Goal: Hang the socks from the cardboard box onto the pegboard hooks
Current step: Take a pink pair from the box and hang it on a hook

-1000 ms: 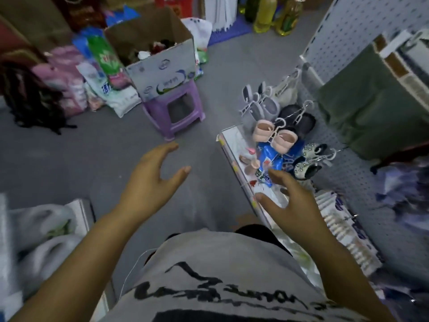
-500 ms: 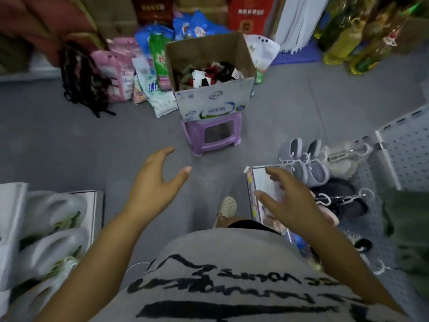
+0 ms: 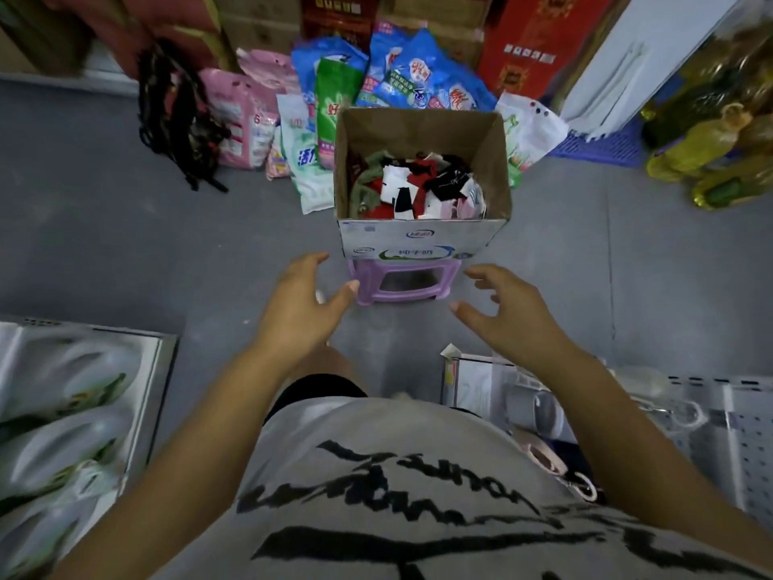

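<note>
Looking down, I see my left hand [image 3: 297, 311] and my right hand [image 3: 510, 316] held out in front of me above the grey floor [image 3: 125, 244]. Both are empty, with the fingers spread wide and only a little bent. They are near the purple stool [image 3: 401, 282], one at each side, but they do not touch it. On this stool stands the cardboard box [image 3: 422, 236], open at the top, and the socks [image 3: 414, 186] lie inside it in a mixed heap of red, white, black and green. Behind the box, bags of washing powder [image 3: 401, 77] lean together on the floor, and yellow oil bottles [image 3: 694, 152] stand at the far right. The white pegboard [image 3: 748, 433] is at my lower right, well apart from the box; the things beside it are too blurred to name.
</note>
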